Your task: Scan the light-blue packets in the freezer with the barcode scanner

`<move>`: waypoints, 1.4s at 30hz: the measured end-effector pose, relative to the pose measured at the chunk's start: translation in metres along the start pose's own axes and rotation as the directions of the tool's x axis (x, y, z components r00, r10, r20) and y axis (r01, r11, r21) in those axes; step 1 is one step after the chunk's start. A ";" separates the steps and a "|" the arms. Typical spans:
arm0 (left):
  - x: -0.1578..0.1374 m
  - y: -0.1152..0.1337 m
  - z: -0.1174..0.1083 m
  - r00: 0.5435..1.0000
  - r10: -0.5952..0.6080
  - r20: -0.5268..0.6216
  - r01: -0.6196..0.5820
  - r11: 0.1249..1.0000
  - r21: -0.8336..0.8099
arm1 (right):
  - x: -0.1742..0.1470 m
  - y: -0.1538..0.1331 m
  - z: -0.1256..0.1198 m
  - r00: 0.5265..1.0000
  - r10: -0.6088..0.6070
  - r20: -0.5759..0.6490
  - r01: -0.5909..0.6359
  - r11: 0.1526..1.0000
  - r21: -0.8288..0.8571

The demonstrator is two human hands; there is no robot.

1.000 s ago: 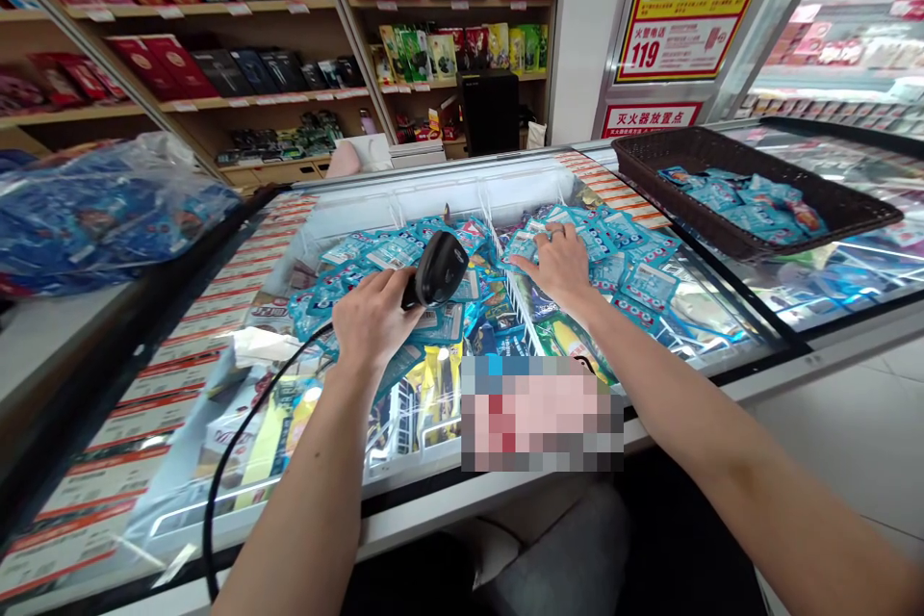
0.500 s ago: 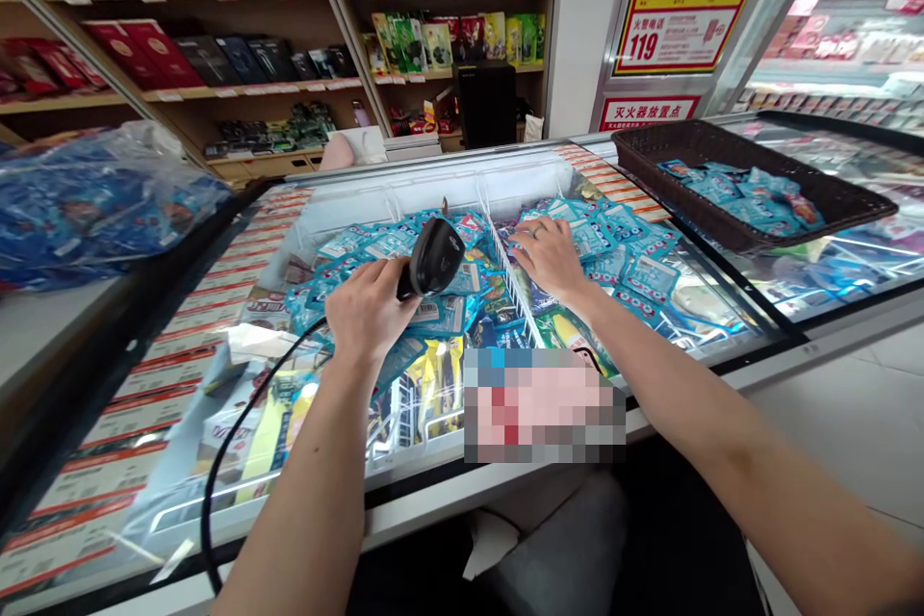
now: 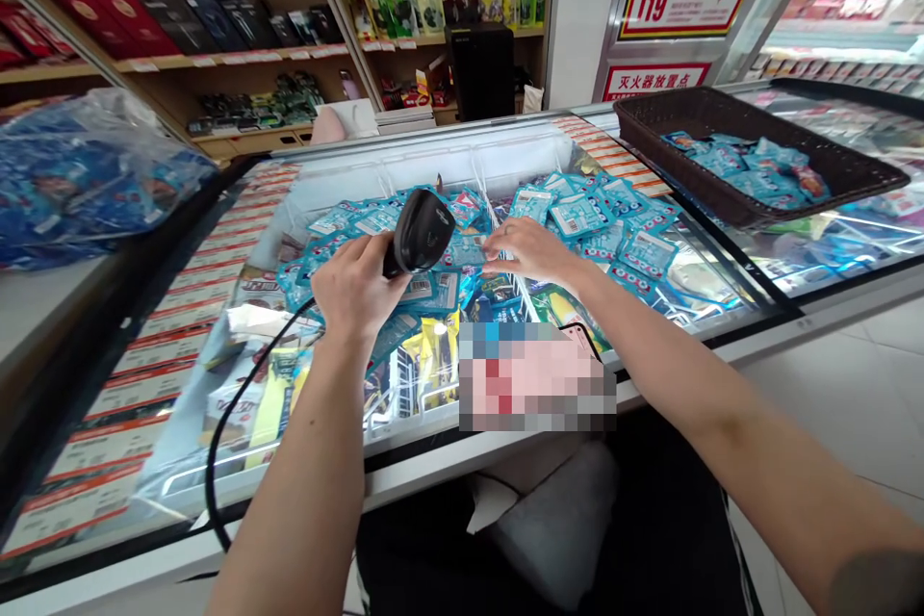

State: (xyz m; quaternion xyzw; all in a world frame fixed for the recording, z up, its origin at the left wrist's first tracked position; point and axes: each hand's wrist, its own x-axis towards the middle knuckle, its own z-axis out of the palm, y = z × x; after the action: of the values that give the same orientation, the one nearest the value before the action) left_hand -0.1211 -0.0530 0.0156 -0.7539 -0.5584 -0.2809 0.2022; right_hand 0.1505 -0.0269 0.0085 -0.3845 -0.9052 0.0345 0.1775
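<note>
My left hand (image 3: pixel 352 291) is wrapped round the grip of a black barcode scanner (image 3: pixel 425 233), its head tilted over the packets. A black cable (image 3: pixel 249 404) loops from it toward the front edge. My right hand (image 3: pixel 532 250) is empty, palm down, with fingers stretched leftward and thumb apart, above the white wire divider (image 3: pixel 521 300). Whether its fingertips touch a packet below, I cannot tell. Flat light-blue packets (image 3: pixel 581 214) lie in a loose pile right of the divider, and more blue packets (image 3: pixel 336 218) spread on the left, partly hidden by the scanner and hand.
The glass-topped chest freezer (image 3: pixel 425 486) has a phone (image 3: pixel 577 339) at its front edge, partly blurred out. A brown woven basket (image 3: pixel 780 120) with blue packets stands at the right. Blue goods in clear plastic (image 3: pixel 93 178) sit left; shelves (image 3: pixel 217 63) rise behind.
My right hand has moved left from the right-hand pile to over the divider, uncovering packets there. The scanner stays in my left hand. The view has tilted slightly downward.
</note>
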 end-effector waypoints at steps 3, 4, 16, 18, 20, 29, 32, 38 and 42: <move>-0.001 0.001 0.002 1.000 -0.014 0.006 0.014 1.000 -0.001 | 0.000 0.000 -0.001 0.997 0.076 -0.009 -0.076 0.996 -0.051; -0.001 0.002 0.002 1.000 -0.019 0.006 0.019 1.000 0.004 | 0.000 0.000 -0.001 0.997 0.080 -0.006 -0.080 0.995 -0.065; 0.008 0.013 -0.007 0.996 0.050 0.068 -0.050 0.999 0.000 | 0.000 0.004 -0.006 0.999 0.013 0.033 -0.007 0.987 -0.160; 0.013 0.015 -0.011 0.996 0.061 0.068 -0.063 0.998 0.018 | -0.002 0.003 -0.008 0.997 0.072 0.029 -0.066 0.985 -0.158; 0.017 0.017 -0.013 0.998 0.052 0.044 -0.054 0.998 0.042 | -0.003 0.003 -0.009 0.992 0.127 0.009 -0.124 0.982 -0.142; 0.004 0.014 0.005 0.999 0.040 0.013 -0.040 0.999 0.014 | 0.001 0.009 0.000 0.965 0.222 -0.138 -0.200 0.967 0.155; 0.000 0.010 0.003 0.997 0.076 0.031 -0.077 0.997 0.024 | 0.002 0.011 0.004 0.930 0.319 -0.182 -0.266 0.926 0.268; 0.000 0.009 -0.003 0.993 0.108 0.038 -0.110 0.993 0.040 | 0.000 0.009 0.004 0.834 0.486 -0.263 -0.291 0.791 0.539; 0.000 0.010 -0.004 0.987 0.143 0.071 -0.146 0.989 0.039 | 0.000 0.010 0.003 0.797 0.529 -0.291 -0.286 0.755 0.589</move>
State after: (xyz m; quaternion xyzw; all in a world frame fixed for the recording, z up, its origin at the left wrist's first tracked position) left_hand -0.1126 -0.0585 0.0191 -0.7969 -0.5149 -0.2274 0.2194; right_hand 0.1561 -0.0195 0.0037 -0.5126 -0.6875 0.2273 0.4614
